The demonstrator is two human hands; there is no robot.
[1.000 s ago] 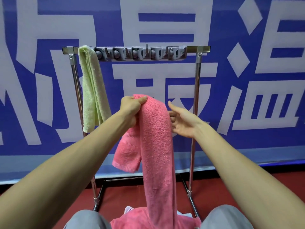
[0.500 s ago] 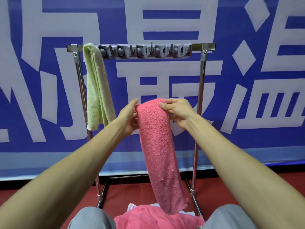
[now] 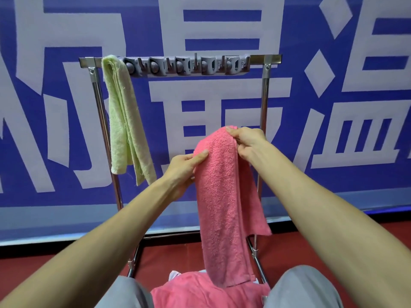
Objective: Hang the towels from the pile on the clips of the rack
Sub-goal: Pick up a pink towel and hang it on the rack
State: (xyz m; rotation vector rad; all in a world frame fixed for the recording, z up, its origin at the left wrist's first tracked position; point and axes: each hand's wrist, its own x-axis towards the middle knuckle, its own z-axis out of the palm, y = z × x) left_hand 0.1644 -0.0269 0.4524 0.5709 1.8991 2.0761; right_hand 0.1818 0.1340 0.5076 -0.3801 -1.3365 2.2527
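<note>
I am pinching the folded top of a long pink terry towel (image 3: pixel 224 196) with my left hand (image 3: pixel 184 167) and higher right hand (image 3: pixel 246 143), its length hanging straight below them, the row of grey plastic clips (image 3: pixel 186 65) sitting well above, nearer my right.

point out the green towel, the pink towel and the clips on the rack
green towel (image 3: pixel 123 121), head view, middle of the hanging fold
pink towel (image 3: pixel 222 196), head view, middle of its front face
clips (image 3: pixel 186 67), head view, centre of the grey strip
</note>
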